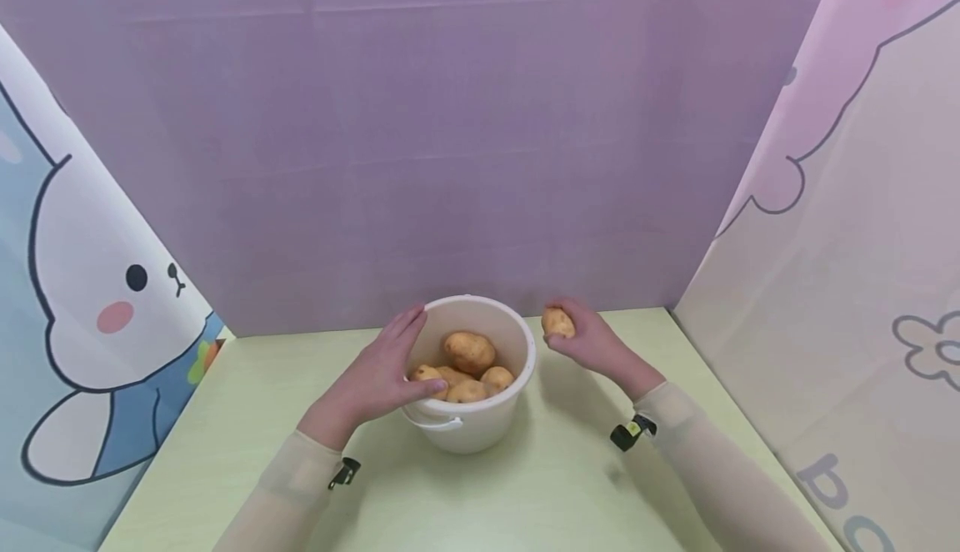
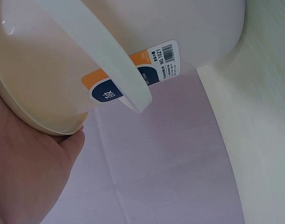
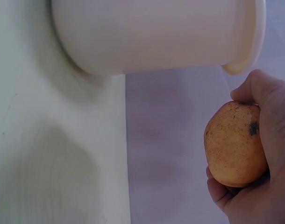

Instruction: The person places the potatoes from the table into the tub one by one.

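A white bucket (image 1: pixel 480 431) stands upright on the table with several potatoes (image 1: pixel 469 352) inside. My left hand (image 1: pixel 378 377) holds the bucket's left rim, its thumb lying over the near edge above the potatoes. In the left wrist view, that hand (image 2: pixel 30 163) is at the rim, beside the white handle (image 2: pixel 103 46) and a printed label (image 2: pixel 168 56). To the right of the bucket, my right hand (image 1: pixel 592 339) grips a single potato (image 1: pixel 558 323) raised above the table. A dark spot marks this potato (image 3: pixel 236 144) in the right wrist view.
The pale green table (image 1: pixel 570 485) meets a purple backdrop (image 1: pixel 480 160) just behind the bucket. Printed panels flank it, with a cartoon rabbit (image 1: pixel 112 285) on the left and a flower (image 1: pixel 947 352) on the right. Each wrist wears a small black device (image 1: pixel 633 433).
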Motion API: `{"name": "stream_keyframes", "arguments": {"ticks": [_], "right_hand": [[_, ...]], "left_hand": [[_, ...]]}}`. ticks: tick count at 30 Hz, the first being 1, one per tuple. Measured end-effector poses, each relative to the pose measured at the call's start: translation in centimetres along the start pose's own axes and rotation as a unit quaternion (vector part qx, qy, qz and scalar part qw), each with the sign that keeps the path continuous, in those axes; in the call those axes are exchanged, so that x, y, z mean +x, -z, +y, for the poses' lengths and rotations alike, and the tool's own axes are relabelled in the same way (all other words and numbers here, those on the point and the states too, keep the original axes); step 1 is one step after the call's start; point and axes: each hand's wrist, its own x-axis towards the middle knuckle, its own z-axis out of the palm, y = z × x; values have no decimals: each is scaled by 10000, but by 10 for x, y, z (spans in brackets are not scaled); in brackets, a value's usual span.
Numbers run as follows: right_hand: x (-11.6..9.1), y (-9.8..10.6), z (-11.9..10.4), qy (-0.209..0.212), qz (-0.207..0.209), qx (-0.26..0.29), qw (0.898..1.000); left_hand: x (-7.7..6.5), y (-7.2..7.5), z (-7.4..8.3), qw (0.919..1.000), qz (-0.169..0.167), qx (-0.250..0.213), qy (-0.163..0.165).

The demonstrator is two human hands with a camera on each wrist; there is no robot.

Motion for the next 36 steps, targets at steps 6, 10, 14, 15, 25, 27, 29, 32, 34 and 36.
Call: {"name": "stream_keyframes", "arguments": {"ticks": [6,10,14,15,25,27,29,32,34,36], "right_hand": [[2,5,-6,132,9,87,9999],[2,9,-13,153,-38,138,9998],[1,14,-21,176,-91,213,9996],[1,15,-22,195,-97,231,9995],[5,19,-35,341,-103,314,9989],[7,19,-38,389,-129,324,9986],[8,20,-41,401,-176,344,9984],[9,20,-45,414,-215,332,9984],[10,20,-48,420,-218,319,9984],[10,20,-51,455,-219,313,9982]], "left_hand": [[-1,0,1,10000,-3,2,3],[-1,0,1,10000,-3,13,14],[-1,0,1,10000,-1,12,18],[-1,0,0,10000,-2,11,20],[-1,-1,0,10000,15,25,15],[0,-1,0,10000,20,42,6],[0,-1,0,10000,28,41,-8],[0,-1,0,10000,36,22,-30],[0,-1,0,10000,33,24,-26],[0,-1,0,10000,40,19,-26]]}}
